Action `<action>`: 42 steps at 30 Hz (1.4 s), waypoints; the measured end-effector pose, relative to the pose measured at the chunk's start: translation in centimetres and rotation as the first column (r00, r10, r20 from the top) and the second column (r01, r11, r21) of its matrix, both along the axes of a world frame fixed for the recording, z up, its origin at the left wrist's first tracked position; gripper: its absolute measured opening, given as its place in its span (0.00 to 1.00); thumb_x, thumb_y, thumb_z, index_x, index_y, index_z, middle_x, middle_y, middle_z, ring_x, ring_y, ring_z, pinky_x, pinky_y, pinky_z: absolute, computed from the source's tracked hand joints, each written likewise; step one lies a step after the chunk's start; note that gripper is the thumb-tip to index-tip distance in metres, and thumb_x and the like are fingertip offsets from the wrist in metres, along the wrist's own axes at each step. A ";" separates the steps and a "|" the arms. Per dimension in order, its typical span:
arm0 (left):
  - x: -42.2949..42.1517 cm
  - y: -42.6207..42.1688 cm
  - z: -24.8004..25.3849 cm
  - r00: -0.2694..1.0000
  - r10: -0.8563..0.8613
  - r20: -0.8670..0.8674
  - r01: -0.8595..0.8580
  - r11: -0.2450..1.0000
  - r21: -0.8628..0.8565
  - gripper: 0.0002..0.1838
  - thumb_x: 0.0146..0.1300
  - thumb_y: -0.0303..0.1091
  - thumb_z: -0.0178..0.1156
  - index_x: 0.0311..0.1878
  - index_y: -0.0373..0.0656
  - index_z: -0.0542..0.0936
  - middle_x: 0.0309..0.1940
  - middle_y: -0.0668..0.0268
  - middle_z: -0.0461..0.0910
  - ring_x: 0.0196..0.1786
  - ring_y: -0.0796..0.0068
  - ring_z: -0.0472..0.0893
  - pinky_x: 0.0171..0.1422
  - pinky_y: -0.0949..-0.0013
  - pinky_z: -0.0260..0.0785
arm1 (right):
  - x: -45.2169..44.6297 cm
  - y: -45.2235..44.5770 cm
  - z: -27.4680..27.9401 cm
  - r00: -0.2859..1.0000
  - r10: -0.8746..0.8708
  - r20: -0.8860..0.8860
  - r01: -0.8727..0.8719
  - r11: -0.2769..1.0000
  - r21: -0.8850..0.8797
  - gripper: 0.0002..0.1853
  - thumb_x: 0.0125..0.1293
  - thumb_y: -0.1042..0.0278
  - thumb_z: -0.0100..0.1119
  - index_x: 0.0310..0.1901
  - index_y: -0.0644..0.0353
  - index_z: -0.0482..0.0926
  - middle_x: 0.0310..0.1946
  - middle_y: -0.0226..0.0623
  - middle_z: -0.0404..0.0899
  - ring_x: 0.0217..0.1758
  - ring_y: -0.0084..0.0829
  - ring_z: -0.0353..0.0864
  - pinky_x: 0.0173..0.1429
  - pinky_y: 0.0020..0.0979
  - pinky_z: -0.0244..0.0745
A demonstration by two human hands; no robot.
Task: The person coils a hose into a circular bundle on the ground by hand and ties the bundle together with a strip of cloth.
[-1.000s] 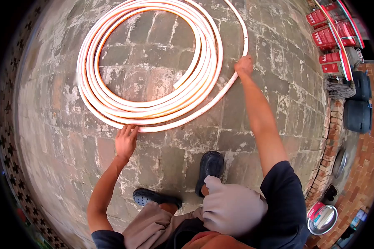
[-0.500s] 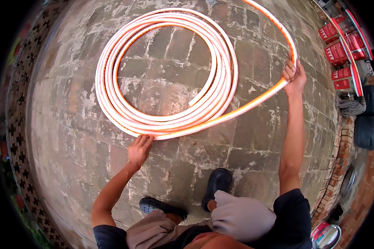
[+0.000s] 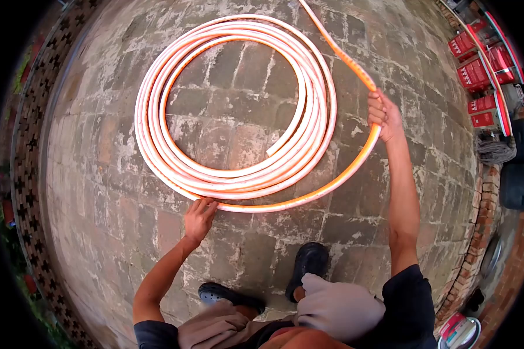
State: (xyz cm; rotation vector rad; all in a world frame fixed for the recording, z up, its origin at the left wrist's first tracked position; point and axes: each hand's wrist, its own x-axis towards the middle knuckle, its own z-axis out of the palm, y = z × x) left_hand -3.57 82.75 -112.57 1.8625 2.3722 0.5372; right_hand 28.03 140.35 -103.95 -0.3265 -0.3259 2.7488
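At the coil's (image 3: pixel 239 187) near edge, rested the half-curled left hand (image 3: pixel 199 221) on the hose (image 3: pixel 273 207), with unclear grip; to its right, drew the hose closer, clenched in the right hand (image 3: pixel 388 116).

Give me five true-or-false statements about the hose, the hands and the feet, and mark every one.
1. The right hand grips the hose. True.
2. The left hand is well away from the hose. False: its fingers are at the near edge of the coil.
3. One end of the hose shows at the inner side of the coil. True.
4. Both feet are bare. False: they are in dark clogs.
5. The coil lies on wooden boards. False: it lies on a floor of paving blocks.
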 end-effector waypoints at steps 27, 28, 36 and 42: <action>0.0 0.9 0.1 0.996 0.019 0.085 -0.022 0.999 0.035 0.16 0.62 0.22 0.68 0.52 0.48 0.92 0.47 0.68 0.86 0.47 0.63 0.87 0.50 0.58 0.81 | 1.6 3.0 -14.2 -0.220 -0.890 0.399 -0.751 0.415 0.513 0.27 0.75 0.61 0.64 0.72 0.52 0.73 0.64 0.50 0.80 0.67 0.55 0.82 0.68 0.56 0.78; -0.1 1.0 0.2 0.995 0.026 0.091 -0.029 0.999 0.039 0.16 0.62 0.22 0.68 0.52 0.48 0.92 0.47 0.68 0.86 0.46 0.63 0.87 0.50 0.57 0.81 | 0.4 3.0 -13.0 -0.219 -0.892 0.396 -0.748 0.414 0.519 0.27 0.75 0.61 0.64 0.72 0.52 0.73 0.64 0.50 0.80 0.67 0.55 0.82 0.68 0.56 0.78; -0.1 0.8 0.2 0.994 0.012 0.107 -0.016 0.999 0.035 0.20 0.59 0.21 0.65 0.53 0.49 0.91 0.49 0.68 0.86 0.48 0.62 0.86 0.51 0.57 0.81 | -3.8 -2.5 -11.5 -0.222 -0.910 0.351 -0.916 0.317 0.245 0.37 0.62 0.67 0.76 0.68 0.69 0.65 0.66 0.59 0.72 0.68 0.59 0.81 0.66 0.51 0.85; -0.5 0.6 0.1 0.995 -0.015 0.097 0.012 0.999 0.030 0.18 0.62 0.22 0.67 0.53 0.49 0.91 0.48 0.67 0.87 0.46 0.62 0.87 0.50 0.57 0.82 | -3.0 2.2 -15.9 -0.242 -0.850 0.468 -0.710 0.484 0.512 0.15 0.64 0.70 0.67 0.48 0.71 0.79 0.39 0.50 0.85 0.40 0.47 0.91 0.45 0.46 0.87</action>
